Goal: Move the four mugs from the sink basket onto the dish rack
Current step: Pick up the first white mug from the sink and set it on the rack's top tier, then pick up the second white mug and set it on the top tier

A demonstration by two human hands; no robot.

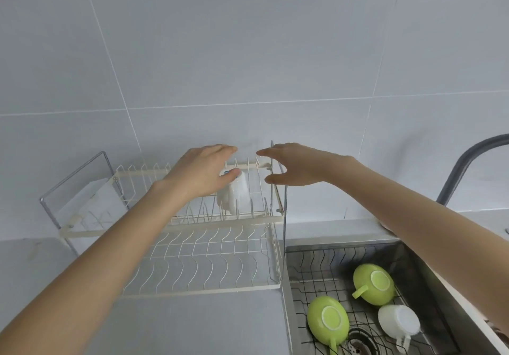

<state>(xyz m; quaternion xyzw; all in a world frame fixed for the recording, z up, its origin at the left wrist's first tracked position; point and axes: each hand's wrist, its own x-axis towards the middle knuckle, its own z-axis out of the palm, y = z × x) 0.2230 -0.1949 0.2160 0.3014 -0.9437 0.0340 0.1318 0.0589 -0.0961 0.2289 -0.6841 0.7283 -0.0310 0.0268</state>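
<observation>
A white mug (236,193) sits upside down on the upper tier of the cream wire dish rack (176,226). My left hand (203,171) rests on the mug's upturned base, thumb against its side. My right hand (300,166) hovers open beside the rack's right end, holding nothing. In the black wire sink basket (316,269) at the lower right lie two green mugs (374,283) (327,320) and one white mug (399,321), all upside down.
A steel sink (424,266) holds the basket, with a drain (360,342) at the bottom. A grey faucet (465,167) arches at the right. The rack's lower tier (209,261) has bare wire slots. A tiled wall stands behind.
</observation>
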